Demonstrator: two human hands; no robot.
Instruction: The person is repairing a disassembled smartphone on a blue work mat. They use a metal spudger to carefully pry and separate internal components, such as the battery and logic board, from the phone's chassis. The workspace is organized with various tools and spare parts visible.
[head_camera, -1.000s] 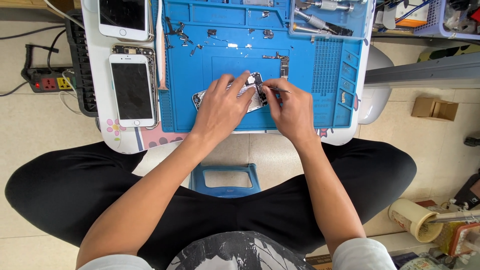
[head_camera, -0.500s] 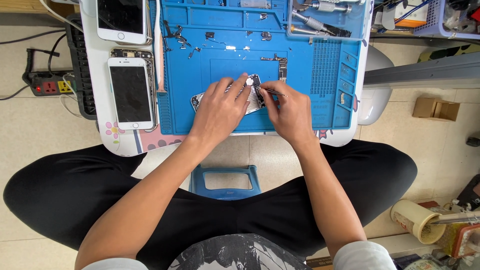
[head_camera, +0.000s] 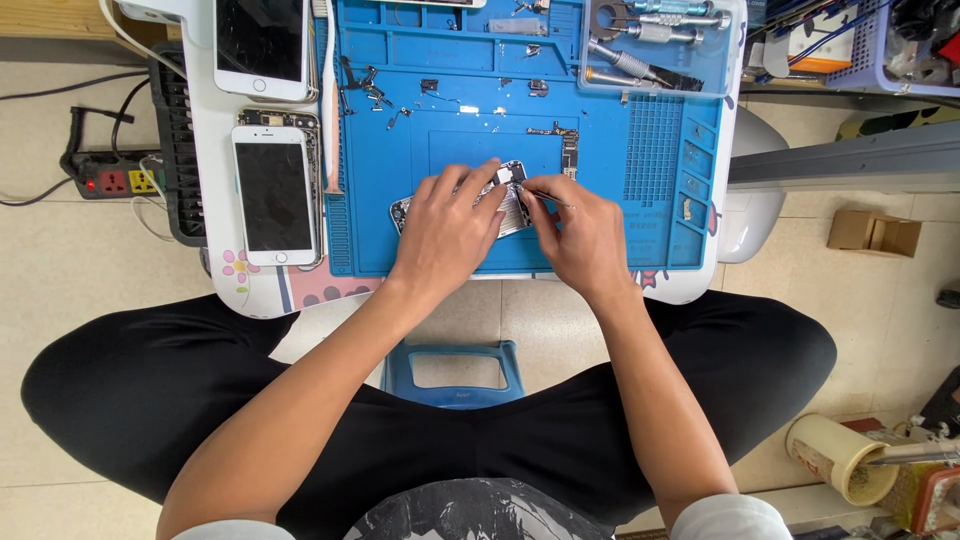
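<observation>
On the blue repair mat (head_camera: 640, 215) I see the opened phone chassis (head_camera: 512, 205), long axis tilted left-right, under both hands. Left hand (head_camera: 450, 225) clamps it; right hand (head_camera: 585, 230) pinches tweezers (head_camera: 548, 196) over its right end.

I count two hands on the mat: my left hand (head_camera: 448, 225) and my right hand (head_camera: 580, 235). Under them lies one opened phone (head_camera: 505, 200). Left of my left hand I see two white phones (head_camera: 273, 193), one above the other. Beyond my right hand sits one clear tray (head_camera: 655, 50) with about four screwdrivers (head_camera: 640, 68).
</observation>
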